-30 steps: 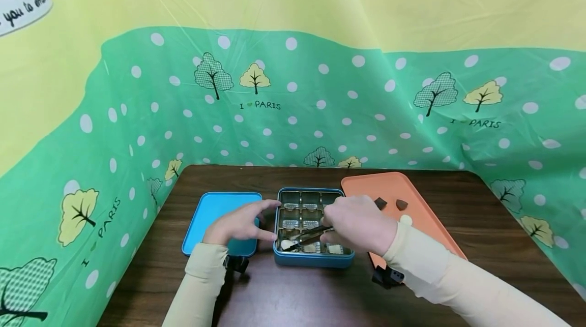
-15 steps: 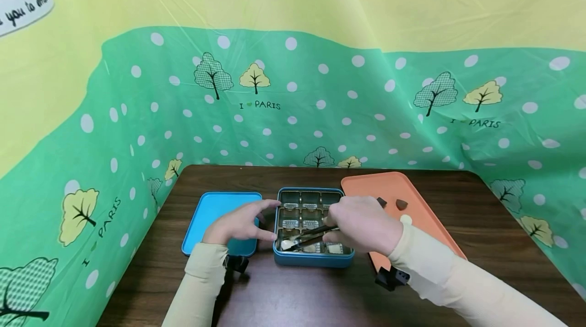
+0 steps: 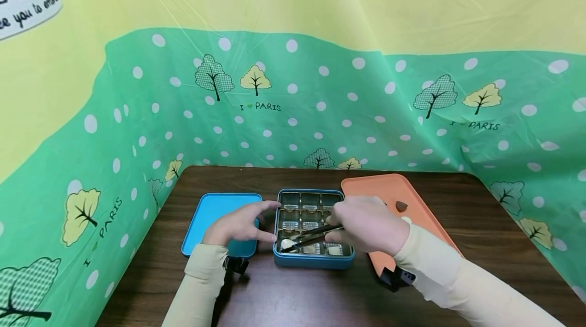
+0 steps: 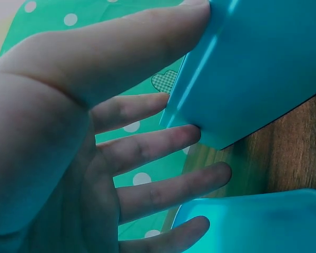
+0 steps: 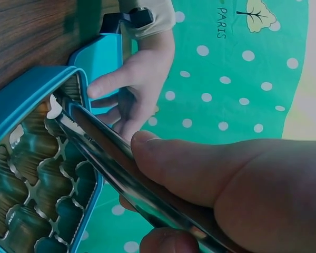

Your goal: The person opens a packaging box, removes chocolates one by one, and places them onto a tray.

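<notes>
My right hand (image 3: pixel 368 223) holds metal tongs (image 3: pixel 316 235) between thumb and fingers. Their tips reach into the near-left compartment of a blue tin (image 3: pixel 313 261), beside a small white piece (image 3: pixel 287 243). In the right wrist view the tong tips (image 5: pixel 60 105) stand slightly apart at that white piece (image 5: pixel 53 108). More pale pieces lie in the front row of the gold divided insert (image 3: pixel 310 217). My left hand (image 3: pixel 238 223) has its fingers stretched out. In the left wrist view its thumb and some fingers touch the side of the tin (image 4: pixel 253 74).
A blue lid (image 3: pixel 220 205) lies to the left, partly under my left hand. At the right is an orange tray (image 3: pixel 371 183) with a dark brown piece (image 3: pixel 401 206) and a white piece (image 3: pixel 406 219), partly hidden. A patterned cloth (image 3: pixel 293 113) hangs behind the wooden table (image 3: pixel 256 291).
My right hand has shifted slightly to the right, now hiding most of one dark piece on the tray. The tong tips stay in the same compartment. My left hand keeps its place.
</notes>
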{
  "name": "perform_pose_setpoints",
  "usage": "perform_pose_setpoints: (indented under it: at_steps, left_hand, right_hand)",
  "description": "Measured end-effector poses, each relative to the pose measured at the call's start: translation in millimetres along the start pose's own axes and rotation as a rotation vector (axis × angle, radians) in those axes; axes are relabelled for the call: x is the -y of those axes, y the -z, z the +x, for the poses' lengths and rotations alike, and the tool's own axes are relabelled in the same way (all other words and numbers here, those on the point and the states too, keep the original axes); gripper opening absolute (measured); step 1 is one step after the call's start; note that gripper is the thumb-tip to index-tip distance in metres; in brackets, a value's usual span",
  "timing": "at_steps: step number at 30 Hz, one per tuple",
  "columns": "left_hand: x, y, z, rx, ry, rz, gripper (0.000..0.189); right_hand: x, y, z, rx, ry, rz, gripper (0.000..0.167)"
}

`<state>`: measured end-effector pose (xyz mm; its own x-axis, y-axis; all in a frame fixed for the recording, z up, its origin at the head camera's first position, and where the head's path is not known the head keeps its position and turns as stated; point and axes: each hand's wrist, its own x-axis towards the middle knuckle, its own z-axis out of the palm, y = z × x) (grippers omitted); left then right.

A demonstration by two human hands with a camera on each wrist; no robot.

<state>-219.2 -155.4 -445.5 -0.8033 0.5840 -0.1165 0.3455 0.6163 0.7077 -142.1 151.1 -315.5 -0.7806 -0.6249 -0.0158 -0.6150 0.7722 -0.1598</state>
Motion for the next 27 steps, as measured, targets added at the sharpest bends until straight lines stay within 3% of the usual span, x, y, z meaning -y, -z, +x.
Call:
perform_pose_setpoints:
  at_steps: [9,13,18,21,25,27]
  left_hand:
    - [1.5,-1.5,0.1,-0.007,0.001,0.022,0.086]
    - [1.5,-1.7,-0.1,-0.009,0.0,0.023,0.087]
    - [1.5,-2.3,-1.0,-0.012,0.004,0.029,0.088]
    - [1.5,-2.4,-1.2,-0.014,0.001,0.017,0.088]
    - [1.6,-2.2,-0.7,-0.011,-0.006,0.002,0.087]
    - [1.5,-2.0,-0.5,-0.011,-0.007,0.001,0.087]
  right_hand:
    - [-2.2,4.5,-3.5,-0.01,0.002,0.037,0.05]
    - [-2.7,6.9,-5.3,-0.005,-0.021,0.033,0.059]
    - [-3.2,10.3,-8.5,-0.014,-0.03,0.026,0.059]
    - [-4.4,12.9,-10.4,-0.024,-0.024,0.016,0.049]
    - [-6.2,16.1,-12.8,-0.041,-0.037,0.0,0.013]
    - [-7.0,17.5,-14.0,-0.045,-0.052,-0.006,0.014]
